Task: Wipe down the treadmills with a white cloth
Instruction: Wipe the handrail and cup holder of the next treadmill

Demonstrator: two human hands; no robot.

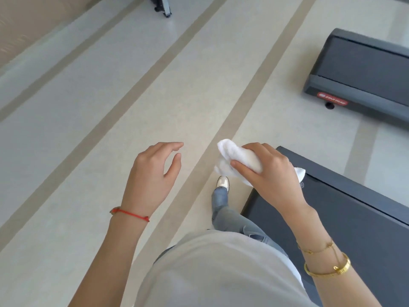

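View from above, looking down the person's front. The right hand (269,173) grips a bunched white cloth (238,161), thumb and fingers curled round it, held in the air above the near corner of a dark treadmill deck (345,220). The left hand (155,171) hangs empty over the floor (110,107), fingers relaxed and slightly spread; a red string bracelet (130,214) circles its wrist. Gold bracelets (327,262) sit on the right forearm. A second treadmill (363,74) — red label on its end — stands well apart at upper right. Below the cloth, a jeans leg and one light shoe (223,181) meet the pale, tan-striped floor.
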